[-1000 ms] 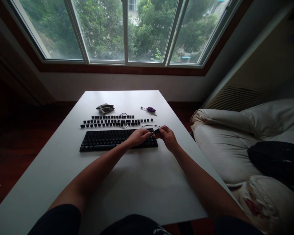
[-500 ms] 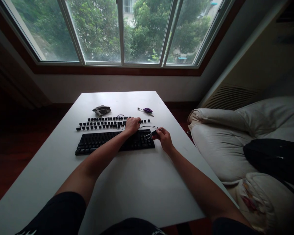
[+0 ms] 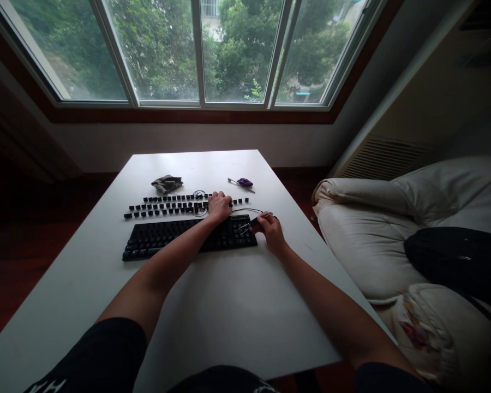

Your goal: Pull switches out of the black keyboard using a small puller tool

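A black keyboard (image 3: 167, 240) lies across the white table (image 3: 229, 316). Behind it, several loose black keycaps (image 3: 167, 206) sit in two rows. My left hand (image 3: 220, 206) reaches over the keyboard's far edge and rests curled on the right end of those rows; what its fingers hold is hidden. My right hand (image 3: 270, 229) is at the keyboard's right end, pinched on a small wire keycap puller (image 3: 249, 225) whose wire tip is over the keys. A thin black cable (image 3: 247, 210) loops just behind.
A crumpled grey cloth (image 3: 167, 183) and a small purple-handled tool (image 3: 243, 183) lie farther back on the table. A white cushioned sofa (image 3: 393, 229) with a black item (image 3: 458, 262) stands to the right. Windows span the far wall.
My left hand left the keyboard's right end and moved back to the keycap rows. My right hand stayed at the keyboard's right end with the puller. The view shifted slightly.
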Available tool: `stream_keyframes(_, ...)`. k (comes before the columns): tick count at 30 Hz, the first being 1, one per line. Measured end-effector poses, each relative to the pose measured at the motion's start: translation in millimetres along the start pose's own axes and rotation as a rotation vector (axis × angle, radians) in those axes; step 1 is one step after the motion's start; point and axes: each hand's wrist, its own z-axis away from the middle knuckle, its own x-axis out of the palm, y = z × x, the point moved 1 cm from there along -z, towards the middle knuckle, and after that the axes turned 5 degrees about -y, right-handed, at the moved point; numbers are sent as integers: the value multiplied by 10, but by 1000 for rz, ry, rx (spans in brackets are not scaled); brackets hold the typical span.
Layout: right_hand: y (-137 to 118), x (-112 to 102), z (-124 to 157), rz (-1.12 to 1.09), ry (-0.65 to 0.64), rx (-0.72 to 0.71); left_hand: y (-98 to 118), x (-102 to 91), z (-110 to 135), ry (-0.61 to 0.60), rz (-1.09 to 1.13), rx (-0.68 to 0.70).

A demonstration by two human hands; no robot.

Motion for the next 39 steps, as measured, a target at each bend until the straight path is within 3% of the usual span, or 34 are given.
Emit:
stream_keyframes(15, 15, 9, 11, 23, -2, 13, 33, -40, 25, -8, -2, 13)
stream_keyframes(25, -210, 60, -101, 102, -58, -108, -26, -216, 245, 40, 26, 24)
stream_keyframes(35, -393, 314, -234, 590, -116, -251, -17, -225, 630, -27, 67, 132)
stream_keyframes(39, -494, 391, -347, 745, -206, -288, 10, -201, 730, -34, 67, 159)
